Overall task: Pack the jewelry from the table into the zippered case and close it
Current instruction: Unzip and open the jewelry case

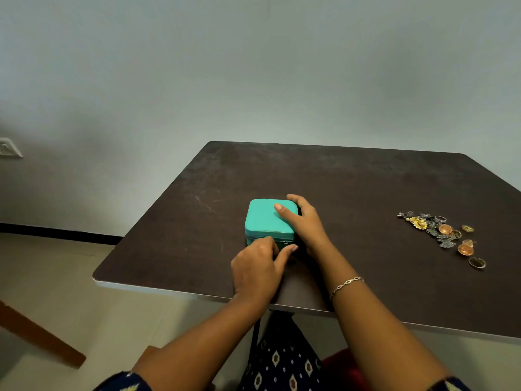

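On the bench (366, 193), the closed zippered case (265, 221) is being braced by the right hand (306, 225), which is gripping its lid and corner, as smooth unzipping requires. The left hand (258, 268) is curling at the front zipper (283, 240), pinch hidden; the jewelry (442, 235) is lying well apart.

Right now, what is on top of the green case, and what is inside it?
The right hand holds the green case, its thumb lying across the top. Nothing else is on it. The case is shut, so the inside is hidden.
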`<action>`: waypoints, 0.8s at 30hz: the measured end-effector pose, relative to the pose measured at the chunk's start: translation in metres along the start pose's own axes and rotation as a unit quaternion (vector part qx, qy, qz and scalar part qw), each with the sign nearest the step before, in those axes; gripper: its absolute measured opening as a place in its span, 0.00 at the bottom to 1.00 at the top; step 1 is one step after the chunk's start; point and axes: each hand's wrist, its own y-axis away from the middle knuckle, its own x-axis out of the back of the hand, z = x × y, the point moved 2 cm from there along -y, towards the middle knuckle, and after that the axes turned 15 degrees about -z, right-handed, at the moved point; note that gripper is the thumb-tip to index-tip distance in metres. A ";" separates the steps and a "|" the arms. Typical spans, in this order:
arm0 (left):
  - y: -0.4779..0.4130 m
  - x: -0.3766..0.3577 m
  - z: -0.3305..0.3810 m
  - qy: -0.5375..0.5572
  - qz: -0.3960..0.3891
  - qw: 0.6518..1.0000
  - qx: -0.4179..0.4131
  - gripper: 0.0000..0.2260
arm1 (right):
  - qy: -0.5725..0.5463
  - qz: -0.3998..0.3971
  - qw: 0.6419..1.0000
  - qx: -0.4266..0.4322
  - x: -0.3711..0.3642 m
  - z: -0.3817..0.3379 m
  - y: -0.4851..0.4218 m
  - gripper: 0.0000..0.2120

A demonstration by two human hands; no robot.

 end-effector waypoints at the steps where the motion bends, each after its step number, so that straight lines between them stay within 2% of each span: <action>1: -0.002 -0.001 0.001 -0.024 -0.010 1.000 -0.001 0.21 | 0.004 0.013 1.000 0.008 -0.002 0.003 0.000 0.22; 5: -0.009 -0.009 0.003 -0.143 0.012 0.989 -0.022 0.23 | -0.011 0.041 0.998 0.039 -0.003 0.007 0.000 0.20; 9: -0.011 -0.014 0.008 -0.158 0.026 0.987 -0.021 0.22 | -0.005 0.042 0.998 0.049 -0.002 0.007 0.001 0.20; 16: -0.011 -0.021 0.015 -0.163 0.007 0.985 -0.047 0.16 | -0.021 0.034 0.998 0.047 -0.002 0.009 0.002 0.20; 21: -0.006 -0.016 0.005 -0.117 0.004 0.990 -0.074 0.11 | -0.020 0.022 0.999 0.042 -0.001 0.010 0.003 0.21; 23: -0.006 -0.008 0.002 -0.096 -0.028 0.992 -0.071 0.06 | -0.023 0.022 0.999 0.043 -0.001 0.010 0.002 0.21; 24: -0.006 -0.006 -0.001 -0.076 -0.044 0.994 -0.064 0.08 | -0.025 0.023 0.998 0.043 -0.001 0.010 0.002 0.21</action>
